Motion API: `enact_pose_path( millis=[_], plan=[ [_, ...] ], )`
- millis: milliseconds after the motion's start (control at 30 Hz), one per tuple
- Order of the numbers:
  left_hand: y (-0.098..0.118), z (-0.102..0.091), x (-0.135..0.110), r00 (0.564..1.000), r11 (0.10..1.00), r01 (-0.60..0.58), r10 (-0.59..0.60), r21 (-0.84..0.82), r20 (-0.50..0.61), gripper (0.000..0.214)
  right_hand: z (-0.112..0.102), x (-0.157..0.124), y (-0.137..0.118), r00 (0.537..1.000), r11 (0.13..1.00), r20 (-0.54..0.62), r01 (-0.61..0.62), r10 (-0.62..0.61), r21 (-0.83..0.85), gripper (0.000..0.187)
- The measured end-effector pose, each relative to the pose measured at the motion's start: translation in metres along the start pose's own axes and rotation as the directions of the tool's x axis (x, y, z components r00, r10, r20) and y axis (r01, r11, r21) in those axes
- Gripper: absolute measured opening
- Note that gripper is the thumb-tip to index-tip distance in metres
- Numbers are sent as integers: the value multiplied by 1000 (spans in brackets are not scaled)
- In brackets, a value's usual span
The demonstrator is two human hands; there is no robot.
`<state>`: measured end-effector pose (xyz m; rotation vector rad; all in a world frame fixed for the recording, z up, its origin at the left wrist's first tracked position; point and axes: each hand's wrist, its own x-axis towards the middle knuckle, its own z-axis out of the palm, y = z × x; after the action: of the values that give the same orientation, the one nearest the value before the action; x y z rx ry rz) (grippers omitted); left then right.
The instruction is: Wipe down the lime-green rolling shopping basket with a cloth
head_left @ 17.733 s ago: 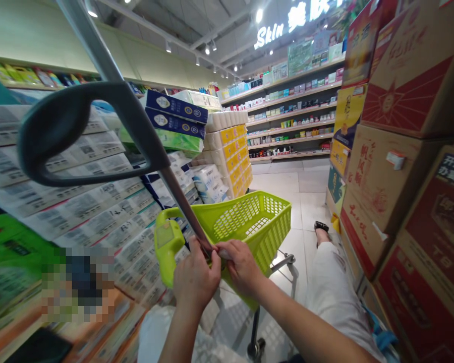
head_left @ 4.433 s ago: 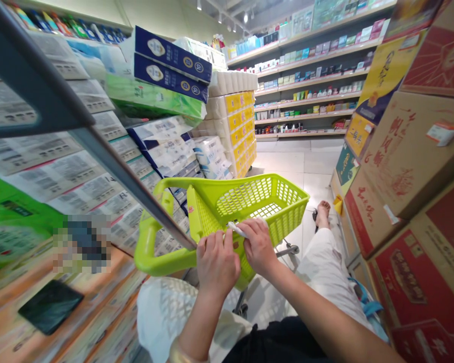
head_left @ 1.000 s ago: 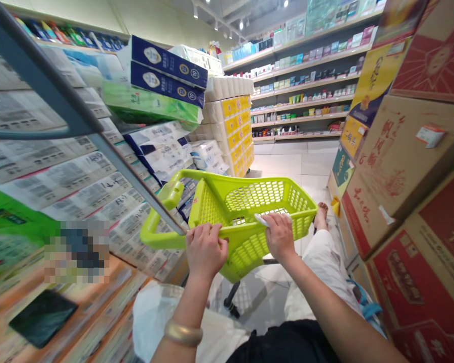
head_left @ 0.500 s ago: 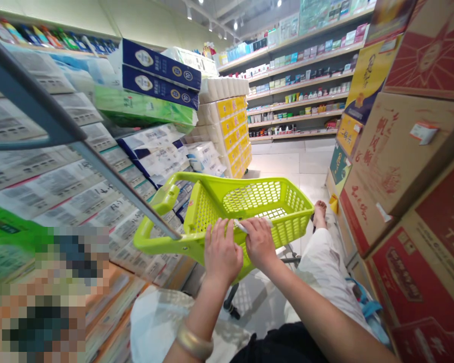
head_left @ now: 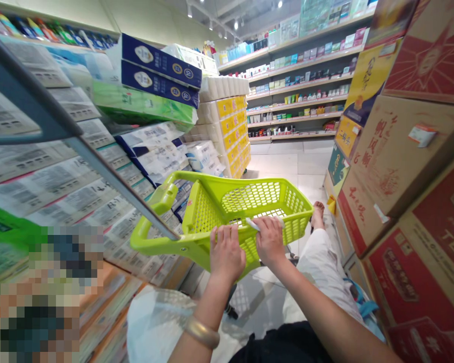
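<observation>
A lime-green plastic shopping cart [head_left: 208, 247] with perforated sides stands in front of me, and its basket looks empty. My left hand [head_left: 227, 252] has its fingers hooked over the near rim, gripping it. Just right of it, my right hand [head_left: 269, 239] presses a white cloth [head_left: 252, 223] onto the same rim. Bits of the cloth stick out on both sides of the fingers; the rest is hidden under them. A grey tube [head_left: 124, 189] slants from the upper left down to the cart's near rim.
Stacked tissue packs [head_left: 151, 151] and blue boxes [head_left: 161, 80] line the left. Cardboard cartons [head_left: 393, 146] rise close on the right. Behind the tiled floor [head_left: 283, 161] stand shelves [head_left: 298, 103] of small goods. A bare foot [head_left: 318, 214] is beside the cart's far end.
My right hand has slid right along the near rim with the white cloth, away from the left hand. My left hand has shifted slightly right and down, still on the rim.
</observation>
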<state>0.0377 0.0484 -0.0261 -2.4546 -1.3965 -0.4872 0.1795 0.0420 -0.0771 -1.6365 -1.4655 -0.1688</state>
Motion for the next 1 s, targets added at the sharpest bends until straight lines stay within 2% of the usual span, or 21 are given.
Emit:
enact_pose_path(
  millis=[100,200,333,433,533,667,733,833,1000],
  plan=[
    [-4,1,-2,1000,1000,-7,7,7,2,55,3,-3,-16,996,996,35,77,-78,49,40],
    [-10,0,-3,1000,1000,-15,15,20,8,55,-3,-3,-10,991,992,65,119,-120,32,39],
    [-14,-1,-3,1000,999,4,-4,34,8,53,-12,-2,16,998,997,28,63,-62,-41,37],
    [-14,1,-3,1000,999,29,-29,39,-1,53,-12,-1,21,1000,997,-16,7,-8,-79,35],
    [-13,3,-3,999,998,49,-48,48,-13,52,-4,-2,3,1000,998,-3,0,-1,-55,35],
    [-14,5,-4,998,997,54,-53,55,-26,52,8,-3,-31,995,996,56,78,-80,35,39],
    [-16,5,-6,998,997,52,-50,52,-30,51,8,-3,-37,990,992,81,111,-115,52,41],
    [-19,5,-7,999,998,36,-35,54,-21,52,1,-3,-26,985,991,107,134,-135,16,40],
    [-17,7,-6,999,997,45,-44,67,-23,52,-13,-2,12,998,995,32,50,-48,-82,38]
  ],
)
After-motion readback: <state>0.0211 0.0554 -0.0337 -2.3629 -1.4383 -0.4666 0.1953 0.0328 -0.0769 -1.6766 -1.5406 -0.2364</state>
